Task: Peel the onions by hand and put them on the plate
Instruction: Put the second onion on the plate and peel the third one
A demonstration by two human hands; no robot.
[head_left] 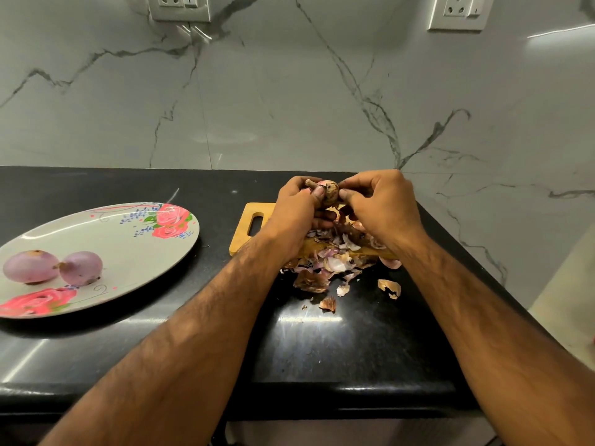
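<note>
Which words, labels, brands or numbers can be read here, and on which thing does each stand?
None can be read.
The plate bears only painted flowers.
The left wall socket and right wall socket show no legible marking.
The cutting board and the onion carry no text.

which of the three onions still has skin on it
The onion gripped between the left hand and right hand: brown skin clings to it; the two onions on the plate are bare purple.
</note>
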